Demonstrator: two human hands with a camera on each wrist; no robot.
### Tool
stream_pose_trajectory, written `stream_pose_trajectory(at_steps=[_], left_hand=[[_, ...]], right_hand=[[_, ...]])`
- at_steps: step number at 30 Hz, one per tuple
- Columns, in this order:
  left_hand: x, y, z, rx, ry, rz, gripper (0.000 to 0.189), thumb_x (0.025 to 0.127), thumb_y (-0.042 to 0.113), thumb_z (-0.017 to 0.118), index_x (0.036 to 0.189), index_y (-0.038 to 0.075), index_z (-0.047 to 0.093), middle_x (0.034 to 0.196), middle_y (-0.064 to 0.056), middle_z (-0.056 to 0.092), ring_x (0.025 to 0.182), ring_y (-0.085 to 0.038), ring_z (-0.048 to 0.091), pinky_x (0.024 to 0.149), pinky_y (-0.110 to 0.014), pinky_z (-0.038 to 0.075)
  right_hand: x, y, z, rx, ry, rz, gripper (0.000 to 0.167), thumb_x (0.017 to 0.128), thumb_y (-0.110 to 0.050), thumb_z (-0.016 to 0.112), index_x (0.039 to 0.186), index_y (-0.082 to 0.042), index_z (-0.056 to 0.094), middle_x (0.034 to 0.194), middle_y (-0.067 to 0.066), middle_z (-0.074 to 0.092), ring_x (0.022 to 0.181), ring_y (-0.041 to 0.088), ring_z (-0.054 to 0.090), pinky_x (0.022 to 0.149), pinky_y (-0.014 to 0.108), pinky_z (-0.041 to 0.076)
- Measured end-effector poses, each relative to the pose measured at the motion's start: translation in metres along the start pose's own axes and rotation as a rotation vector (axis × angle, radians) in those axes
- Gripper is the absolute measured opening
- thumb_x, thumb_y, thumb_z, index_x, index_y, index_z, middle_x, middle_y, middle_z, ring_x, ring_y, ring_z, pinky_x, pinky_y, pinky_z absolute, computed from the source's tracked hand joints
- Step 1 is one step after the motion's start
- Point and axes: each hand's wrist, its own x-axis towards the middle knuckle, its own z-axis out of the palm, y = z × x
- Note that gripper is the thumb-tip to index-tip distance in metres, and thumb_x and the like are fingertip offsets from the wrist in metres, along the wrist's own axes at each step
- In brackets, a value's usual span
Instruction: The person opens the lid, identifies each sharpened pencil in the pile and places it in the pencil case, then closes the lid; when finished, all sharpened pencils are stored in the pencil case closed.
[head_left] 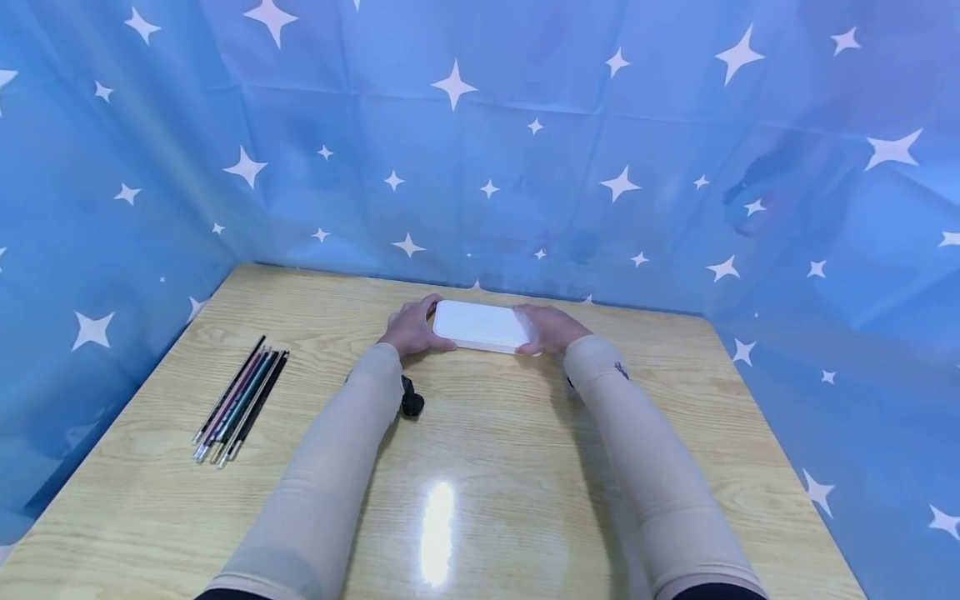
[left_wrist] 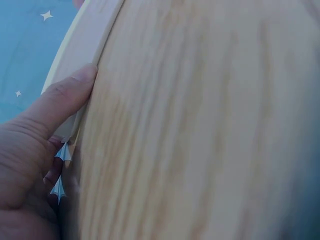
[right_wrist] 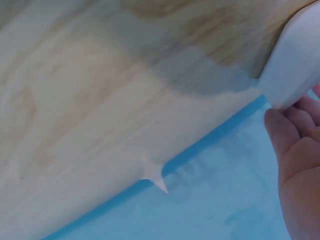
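Observation:
A flat white box (head_left: 480,324) with rounded corners lies near the back edge of the wooden table, its long side running left to right. My left hand (head_left: 415,325) grips its left end, thumb along the near side and fingers behind. At the other end, my right hand (head_left: 550,328) holds the box between thumb and fingers. The left wrist view shows the thumb (left_wrist: 65,97) pressed on the box's side wall (left_wrist: 82,50). In the right wrist view, the box (right_wrist: 295,55) enters from the upper right, with the right hand (right_wrist: 300,150) at its end.
On the left of the table (head_left: 480,450) lies a bundle of several slim pencils (head_left: 242,402) in dark and coloured shades. A blue curtain (head_left: 510,150) with white stars stands behind the table and along both sides. A small black device (head_left: 411,400) sits at the left wrist.

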Motion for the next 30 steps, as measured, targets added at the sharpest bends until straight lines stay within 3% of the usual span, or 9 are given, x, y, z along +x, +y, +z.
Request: stream_pose_trajectory(at_steps=[8,21,30], left_hand=[[-0.002,0.004,-0.002,0.004,-0.009,0.008,0.105,0.073,0.049,0.091,0.158,0.023,0.035,0.159,-0.008,0.039,0.143,-0.034,0.033,0.113,-0.056,0.023],[-0.004,0.002,-0.004,-0.008,0.001,0.005,0.104,0.072,0.048,0.091,0.157,0.023,0.037,0.157,-0.008,0.043,0.142,-0.035,0.035,0.112,-0.057,0.024],[-0.002,0.0,-0.003,-0.01,-0.005,0.01,0.102,0.071,0.048,0.092,0.155,0.025,0.04,0.157,-0.006,0.043,0.141,-0.034,0.035,0.112,-0.057,0.024]], right_hand=[[0.004,-0.009,-0.005,-0.134,-0.027,0.016,0.096,0.087,-0.047,0.077,0.157,0.0,0.032,0.152,0.024,0.045,0.136,0.043,0.047,0.112,0.053,0.038],[0.007,-0.013,-0.01,-0.106,-0.066,0.023,0.094,0.088,-0.044,0.077,0.158,-0.001,0.031,0.157,0.023,0.038,0.143,0.042,0.037,0.116,0.054,0.032],[0.005,-0.013,-0.007,-0.085,-0.04,0.025,0.094,0.087,-0.043,0.079,0.157,0.0,0.034,0.154,0.023,0.044,0.138,0.042,0.044,0.114,0.054,0.036]])
